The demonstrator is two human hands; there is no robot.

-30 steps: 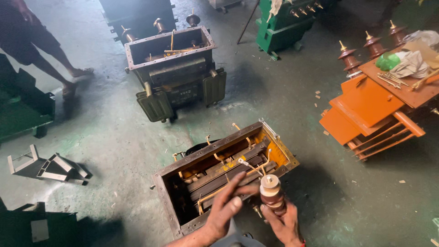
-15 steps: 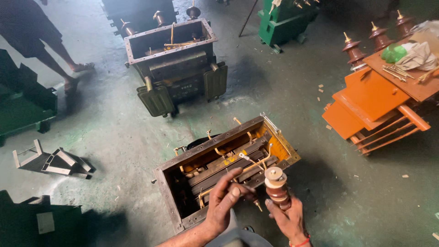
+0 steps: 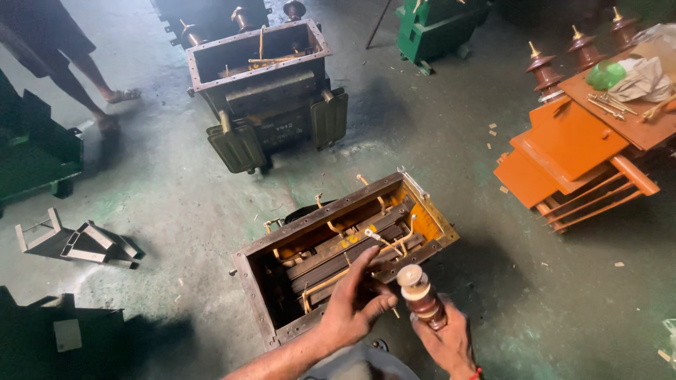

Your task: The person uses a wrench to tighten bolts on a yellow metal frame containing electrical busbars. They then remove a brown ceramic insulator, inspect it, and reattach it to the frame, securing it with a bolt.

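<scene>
The right hand (image 3: pixel 445 341) gripped a brown ribbed porcelain bushing (image 3: pixel 420 296) upright, fingers wrapped around its lower end, just beside the open transformer tank (image 3: pixel 343 253). The left hand (image 3: pixel 354 304), fingers spread, rested over the tank's near rim, thumb beside the bushing's cream cap.

we saw a stained concrete floor (image 3: pixel 451 148) carrying an open rusty tank (image 3: pixel 345 257), a grey tank (image 3: pixel 264 84), an orange unit (image 3: pixel 584 155), green casings (image 3: pixel 433 28) and metal brackets (image 3: pixel 74 239).

Glossy brown ceramic insulator (image 3: pixel 422 299); rusty, matt metal tank (image 3: pixel 338 260); rough, stained concrete floor (image 3: pixel 436 134).
</scene>
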